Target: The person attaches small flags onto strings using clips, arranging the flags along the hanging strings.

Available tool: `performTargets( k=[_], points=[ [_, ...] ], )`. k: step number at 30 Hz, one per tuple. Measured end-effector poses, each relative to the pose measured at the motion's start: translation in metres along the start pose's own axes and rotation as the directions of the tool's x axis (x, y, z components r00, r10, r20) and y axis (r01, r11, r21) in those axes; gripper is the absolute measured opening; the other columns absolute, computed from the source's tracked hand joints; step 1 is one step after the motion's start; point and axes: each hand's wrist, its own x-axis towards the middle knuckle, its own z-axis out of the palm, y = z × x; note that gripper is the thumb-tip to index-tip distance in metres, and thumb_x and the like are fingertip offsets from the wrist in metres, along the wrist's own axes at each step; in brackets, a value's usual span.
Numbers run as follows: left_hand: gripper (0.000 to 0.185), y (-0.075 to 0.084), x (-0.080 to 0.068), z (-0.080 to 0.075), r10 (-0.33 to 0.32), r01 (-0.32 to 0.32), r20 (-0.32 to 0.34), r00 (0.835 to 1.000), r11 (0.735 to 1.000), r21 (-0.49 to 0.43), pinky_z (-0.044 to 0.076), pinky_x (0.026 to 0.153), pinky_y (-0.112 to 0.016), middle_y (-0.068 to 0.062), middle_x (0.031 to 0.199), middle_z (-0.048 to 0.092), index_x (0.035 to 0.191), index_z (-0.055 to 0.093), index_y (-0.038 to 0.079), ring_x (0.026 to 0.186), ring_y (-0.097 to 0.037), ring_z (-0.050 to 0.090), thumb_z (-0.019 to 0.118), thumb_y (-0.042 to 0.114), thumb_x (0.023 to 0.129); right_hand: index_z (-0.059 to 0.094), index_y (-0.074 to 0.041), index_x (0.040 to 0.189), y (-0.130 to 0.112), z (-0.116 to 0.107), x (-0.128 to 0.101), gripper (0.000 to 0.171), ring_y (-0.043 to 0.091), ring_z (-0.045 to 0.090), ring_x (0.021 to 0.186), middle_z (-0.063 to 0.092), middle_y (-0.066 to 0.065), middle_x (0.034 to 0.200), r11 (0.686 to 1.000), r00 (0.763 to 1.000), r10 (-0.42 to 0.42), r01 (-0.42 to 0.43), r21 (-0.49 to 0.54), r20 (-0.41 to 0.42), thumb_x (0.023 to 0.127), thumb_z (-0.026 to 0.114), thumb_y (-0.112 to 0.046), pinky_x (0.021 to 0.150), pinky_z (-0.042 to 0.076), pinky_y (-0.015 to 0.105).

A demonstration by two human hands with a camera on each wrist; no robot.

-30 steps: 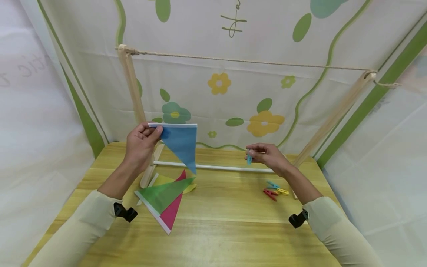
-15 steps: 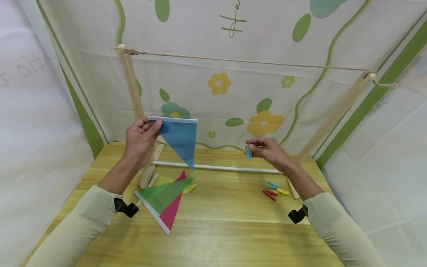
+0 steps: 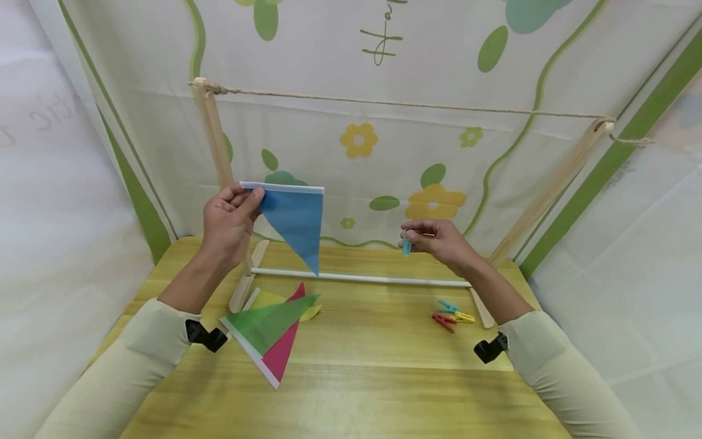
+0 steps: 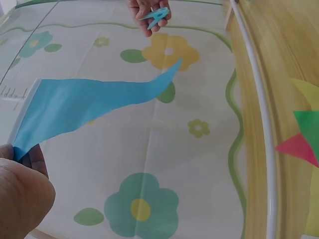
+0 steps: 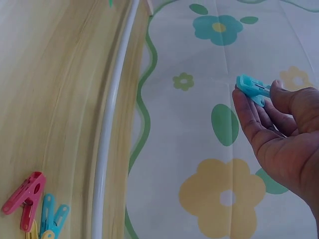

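Now the blue triangular paper flag (image 3: 293, 219) hangs point-down above the wooden table (image 3: 351, 378), its white-edged top corner pinched by your left hand (image 3: 227, 222); your right hand (image 3: 439, 241) pinches a small light-blue plastic clothespin (image 3: 407, 246) at its fingertips.

Flags (image 3: 271, 332) left of pegs (image 3: 452, 313) (both on table (image 3: 373, 390))

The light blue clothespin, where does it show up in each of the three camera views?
Head view: the light blue clothespin is right of centre, pinched in the right hand, above the white rod.
Left wrist view: at the top edge, in the right hand's fingers, beyond the blue flag.
Right wrist view: right of centre, at the fingertips.
Shared landmark: the white rod, visible in all three views.
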Motion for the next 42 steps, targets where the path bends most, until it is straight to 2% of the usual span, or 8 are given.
performTargets(
  k=[6,12,19,23,30,36,42],
  points=[
    [0.005,0.003,0.001,0.001,0.001,-0.001,-0.001,1.0,1.0,-0.019,0.068,0.089,-0.021,0.0,0.096,0.084,0.111,0.076,0.007,0.084,-0.01,0.078,0.075,0.005,0.106,0.057,0.004,0.159,-0.005,0.001,0.0,0.045,0.043,0.074,0.136,0.062,0.032,0.157,1.0,1.0,-0.011,0.011,0.008,0.0,0.119,0.061,-0.016,0.104,0.067,0.028],
    [0.006,0.005,0.003,0.005,0.006,-0.006,-0.002,1.0,0.999,-0.039,0.067,0.086,-0.02,0.001,0.093,0.082,0.107,0.076,0.007,0.081,-0.01,0.076,0.073,0.001,0.107,0.058,0.004,0.158,-0.006,0.003,-0.001,0.044,0.04,0.075,0.135,0.063,0.031,0.157,1.0,1.0,-0.013,0.013,0.003,-0.001,0.119,0.061,-0.015,0.112,0.065,0.04],
    [0.006,0.002,0.002,0.011,-0.006,0.006,0.007,1.0,1.0,-0.021,0.068,0.089,-0.021,0.002,0.097,0.084,0.108,0.077,0.01,0.084,-0.01,0.078,0.074,0.004,0.107,0.059,0.004,0.158,-0.012,0.002,-0.005,0.044,0.039,0.076,0.134,0.066,0.031,0.154,0.999,0.999,-0.036,0.036,-0.029,-0.006,0.119,0.06,-0.017,0.105,0.067,0.028],
    [0.006,0.003,0.005,0.016,0.006,-0.006,0.008,1.0,1.0,-0.031,0.067,0.087,-0.02,0.002,0.097,0.083,0.109,0.076,0.009,0.084,-0.009,0.078,0.073,0.003,0.108,0.059,0.003,0.158,-0.024,-0.002,-0.002,0.043,0.039,0.074,0.137,0.066,0.03,0.153,0.997,0.998,-0.062,0.062,-0.044,-0.007,0.12,0.06,-0.018,0.108,0.066,0.033],
    [0.006,0.009,0.014,0.027,0.021,-0.02,0.034,0.999,0.999,-0.036,0.066,0.086,-0.019,0.002,0.096,0.081,0.11,0.075,0.009,0.085,-0.009,0.076,0.072,0.003,0.108,0.061,-0.001,0.157,-0.051,-0.005,0.001,0.042,0.021,0.08,0.127,0.07,0.028,0.149,0.994,0.994,-0.098,0.096,-0.062,-0.044,0.12,0.059,-0.019,0.105,0.067,0.029],
    [0.009,0.011,0.016,0.03,0.026,-0.025,0.02,0.999,0.999,-0.041,0.067,0.085,-0.019,0.002,0.094,0.081,0.108,0.076,0.009,0.083,-0.009,0.076,0.071,0.001,0.109,0.063,0.0,0.155,-0.067,-0.003,0.005,0.04,0.01,0.082,0.118,0.069,0.026,0.151,0.989,0.989,-0.139,0.136,-0.06,-0.048,0.12,0.059,-0.018,0.109,0.066,0.037],
    [0.006,0.015,0.017,0.033,0.047,-0.046,0.029,0.998,0.998,-0.042,0.067,0.088,-0.02,0.001,0.095,0.079,0.11,0.075,0.007,0.084,-0.011,0.076,0.072,0.002,0.109,0.065,0.0,0.153,-0.084,0.0,0.01,0.038,0.007,0.082,0.113,0.07,0.024,0.149,0.978,0.979,-0.196,0.191,-0.081,-0.06,0.119,0.06,-0.016,0.103,0.068,0.029]
  ],
)
